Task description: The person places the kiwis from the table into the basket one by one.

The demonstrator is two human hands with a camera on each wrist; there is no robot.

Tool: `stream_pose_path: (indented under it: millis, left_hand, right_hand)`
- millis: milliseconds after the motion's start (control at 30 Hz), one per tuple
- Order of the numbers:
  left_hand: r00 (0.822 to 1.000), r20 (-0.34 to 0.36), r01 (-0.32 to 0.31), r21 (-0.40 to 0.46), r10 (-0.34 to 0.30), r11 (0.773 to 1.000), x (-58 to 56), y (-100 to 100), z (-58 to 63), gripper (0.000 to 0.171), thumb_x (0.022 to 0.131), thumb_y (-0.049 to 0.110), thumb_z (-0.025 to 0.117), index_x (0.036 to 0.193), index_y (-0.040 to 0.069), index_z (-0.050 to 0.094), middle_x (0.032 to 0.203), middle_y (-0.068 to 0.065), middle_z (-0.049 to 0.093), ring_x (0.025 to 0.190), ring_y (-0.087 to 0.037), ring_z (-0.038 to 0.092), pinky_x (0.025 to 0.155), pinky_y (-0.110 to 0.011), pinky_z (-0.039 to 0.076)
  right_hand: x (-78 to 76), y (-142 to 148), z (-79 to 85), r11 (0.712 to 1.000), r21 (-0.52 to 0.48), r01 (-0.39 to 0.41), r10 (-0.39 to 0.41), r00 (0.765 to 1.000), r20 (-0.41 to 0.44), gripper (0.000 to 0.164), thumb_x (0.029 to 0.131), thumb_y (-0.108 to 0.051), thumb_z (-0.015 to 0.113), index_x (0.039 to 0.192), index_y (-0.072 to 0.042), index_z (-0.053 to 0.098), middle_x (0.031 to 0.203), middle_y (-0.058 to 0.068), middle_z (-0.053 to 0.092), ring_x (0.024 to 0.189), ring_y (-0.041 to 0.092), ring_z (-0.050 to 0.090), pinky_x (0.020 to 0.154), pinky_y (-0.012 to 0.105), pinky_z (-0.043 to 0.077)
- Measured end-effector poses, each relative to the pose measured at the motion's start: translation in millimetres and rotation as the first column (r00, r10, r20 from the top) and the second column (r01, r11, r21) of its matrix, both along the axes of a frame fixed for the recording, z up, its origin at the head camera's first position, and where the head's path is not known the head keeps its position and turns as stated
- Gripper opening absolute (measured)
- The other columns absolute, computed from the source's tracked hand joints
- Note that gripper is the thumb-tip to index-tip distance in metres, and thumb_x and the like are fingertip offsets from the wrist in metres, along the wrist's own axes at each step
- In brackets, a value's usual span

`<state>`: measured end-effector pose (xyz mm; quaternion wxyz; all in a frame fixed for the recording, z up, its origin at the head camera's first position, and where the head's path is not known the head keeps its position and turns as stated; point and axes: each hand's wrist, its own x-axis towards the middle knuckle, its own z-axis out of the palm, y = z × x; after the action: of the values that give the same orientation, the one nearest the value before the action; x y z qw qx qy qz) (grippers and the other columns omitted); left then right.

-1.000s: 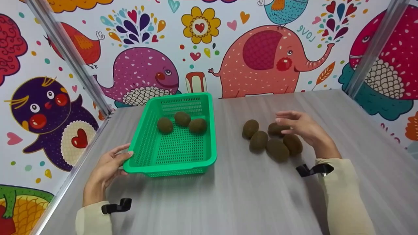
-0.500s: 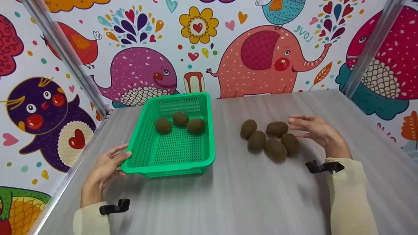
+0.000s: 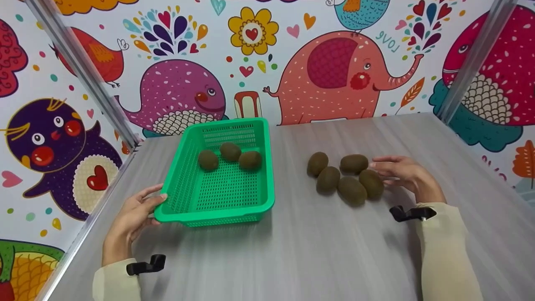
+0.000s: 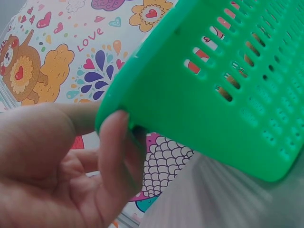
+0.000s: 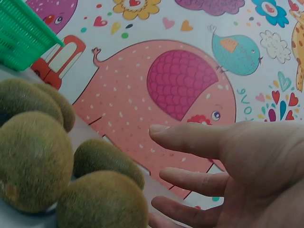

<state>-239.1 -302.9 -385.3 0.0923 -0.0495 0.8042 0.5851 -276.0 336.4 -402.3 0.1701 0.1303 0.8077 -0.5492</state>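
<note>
A green plastic basket (image 3: pixel 228 215) stands at the left of the table with three brown kiwis inside, one of them a kiwi (image 3: pixel 250 160) near its right wall. My left hand (image 3: pixel 133 217) grips the basket's front left corner, with the thumb on the rim and fingers under it, as the left wrist view also shows. Several kiwis lie bunched on the table to the right of the basket, among them a kiwi (image 3: pixel 352 191) at the front. Just right of the bunch is my right hand (image 3: pixel 407 173), its fingers extended, beside the rightmost kiwi (image 3: pixel 371 184) and holding nothing.
The grey wood-grain table (image 3: pixel 309 251) meets a wall printed with cartoon animals (image 3: pixel 330 83) at the back. Metal posts (image 3: pixel 476 62) rise at the back corners. A black wrist mount (image 3: pixel 411 213) sits on the right sleeve, and another on the left.
My right hand has drawn back rightward from over the kiwis, then come slightly lower and closer beside them. The left hand keeps its grip on the basket. The kiwis stay in place.
</note>
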Motion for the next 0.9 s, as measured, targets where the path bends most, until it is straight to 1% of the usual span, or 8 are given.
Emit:
stream_pose_path:
  millis: [67, 133, 233, 367, 433, 667, 800, 900]
  left_hand:
    - [1.000, -0.001, -0.002, -0.004, 0.002, 1.000, 0.2, 0, 0.2, 0.067, 0.102, 0.033, 0.059, 0.155, 0.005, 0.031, 0.095, 0.011, 0.068, 0.074, -0.006, 0.067, 0.059, -0.025, 0.058]
    - [1.000, 0.002, -0.002, -0.002, 0.002, 1.000, 0.4, -1, 0.5, 0.067, 0.102, 0.033, 0.059, 0.155, 0.005, 0.030, 0.096, 0.011, 0.068, 0.074, -0.006, 0.067, 0.059, -0.025, 0.058]
    - [1.000, 0.006, 0.003, 0.003, -0.003, 1.000, 0.3, 0, 0.8, 0.068, 0.102, 0.034, 0.059, 0.156, 0.005, 0.030, 0.096, 0.011, 0.067, 0.073, -0.006, 0.066, 0.059, -0.025, 0.058]
    - [1.000, 0.014, 0.005, 0.010, -0.005, 1.000, 0.0, 0, 0.9, 0.068, 0.102, 0.034, 0.059, 0.156, 0.006, 0.029, 0.094, 0.010, 0.068, 0.073, -0.006, 0.066, 0.059, -0.025, 0.058]
    - [1.000, 0.015, 0.007, 0.011, -0.007, 1.000, 0.0, 0, 0.9, 0.068, 0.102, 0.034, 0.059, 0.156, 0.006, 0.029, 0.094, 0.010, 0.068, 0.073, -0.006, 0.066, 0.060, -0.025, 0.058]
    - [1.000, 0.014, 0.008, 0.014, -0.009, 1.000, 0.4, 1, 0.7, 0.067, 0.102, 0.033, 0.059, 0.156, 0.006, 0.030, 0.094, 0.010, 0.068, 0.073, -0.006, 0.066, 0.059, -0.024, 0.057]
    - [1.000, 0.015, 0.007, 0.015, -0.007, 1.000, -0.1, 0, -0.1, 0.067, 0.102, 0.033, 0.059, 0.155, 0.006, 0.030, 0.094, 0.011, 0.068, 0.073, -0.006, 0.066, 0.058, -0.024, 0.057]
    - [1.000, 0.012, 0.004, 0.015, -0.004, 1.000, -0.6, 0, -1.0, 0.067, 0.102, 0.033, 0.059, 0.156, 0.006, 0.029, 0.095, 0.011, 0.067, 0.074, -0.005, 0.067, 0.058, -0.024, 0.057]
  right_hand:
    - [-1.0, 0, -2.5, 1.000, 0.008, 0.004, -0.004, 1.000, 0.023, 0.090, 0.083, -0.056, 0.075, 0.153, -0.012, 0.037, 0.131, 0.002, 0.059, 0.124, 0.026, 0.052, 0.109, 0.042, 0.047]
    - [-1.4, -1, -4.5, 1.000, 0.024, -0.005, 0.004, 0.999, 0.042, 0.087, 0.086, -0.053, 0.074, 0.152, -0.012, 0.037, 0.123, -0.001, 0.059, 0.118, 0.024, 0.052, 0.103, 0.038, 0.050]
    - [-1.5, -2, -6.6, 0.999, 0.051, -0.016, 0.013, 0.998, 0.059, 0.085, 0.088, -0.051, 0.073, 0.152, -0.009, 0.036, 0.116, 0.002, 0.055, 0.109, 0.023, 0.051, 0.094, 0.033, 0.051]
    - [-1.7, -4, -7.4, 0.996, 0.085, -0.035, 0.030, 0.997, 0.068, 0.086, 0.088, -0.049, 0.073, 0.152, -0.006, 0.034, 0.113, 0.006, 0.047, 0.106, 0.023, 0.048, 0.089, 0.031, 0.052]
    - [-2.1, -5, -7.0, 0.995, 0.091, -0.038, 0.031, 0.997, 0.071, 0.087, 0.088, -0.049, 0.074, 0.152, -0.006, 0.034, 0.117, 0.007, 0.046, 0.109, 0.024, 0.047, 0.090, 0.032, 0.052]
    - [-2.3, -10, -6.9, 0.988, 0.139, -0.065, 0.056, 0.996, 0.069, 0.082, 0.089, -0.048, 0.073, 0.150, -0.005, 0.037, 0.147, 0.020, 0.040, 0.123, 0.033, 0.043, 0.097, 0.038, 0.052]
    - [-1.1, -12, -6.1, 0.984, 0.163, -0.078, 0.067, 0.995, 0.070, 0.086, 0.088, -0.050, 0.073, 0.150, -0.003, 0.036, 0.150, 0.024, 0.037, 0.125, 0.036, 0.043, 0.098, 0.040, 0.055]
    - [0.0, -13, -4.9, 0.977, 0.190, -0.096, 0.085, 0.994, 0.067, 0.091, 0.087, -0.051, 0.073, 0.150, 0.002, 0.034, 0.148, 0.026, 0.038, 0.125, 0.037, 0.044, 0.098, 0.041, 0.056]
